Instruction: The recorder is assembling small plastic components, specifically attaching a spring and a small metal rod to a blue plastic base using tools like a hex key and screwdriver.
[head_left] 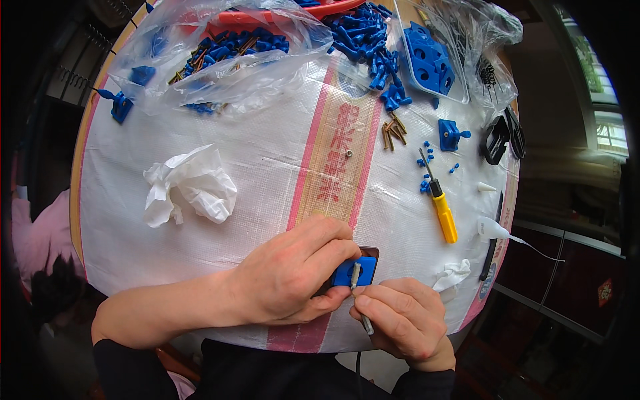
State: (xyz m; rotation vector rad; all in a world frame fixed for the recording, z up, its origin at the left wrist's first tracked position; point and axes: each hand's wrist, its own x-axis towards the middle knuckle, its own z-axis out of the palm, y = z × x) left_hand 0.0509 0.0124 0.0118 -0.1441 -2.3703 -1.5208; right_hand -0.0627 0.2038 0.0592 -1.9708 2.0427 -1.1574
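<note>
The surface (pixel 75 187) is covered by a woven white sheet (pixel 260 153), striped pink and tan. At far left a clear bag (pixel 267 88) of blue parts (pixel 267 43) is laid; at far right, a clear tray (pixel 448 98). Crumpled tissue (pixel 213 190) is placed at left — brass screws (pixel 394 133), a blue fitting (pixel 450 135) and a yellow-handled screwdriver (pixel 443 217) are spread at right.

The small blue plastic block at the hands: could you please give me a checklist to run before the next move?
1. Left hand on the small blue plastic block: ok.
2. Right hand gripping the slim grey stick-shaped tool: ok.
3. Tool's exact contact with the block: cannot tell.
4. Yellow-handled metal screwdriver clear of both hands: ok.
5. Brass-coloured metal screws all bagged: not ok, several lie loose.
</note>
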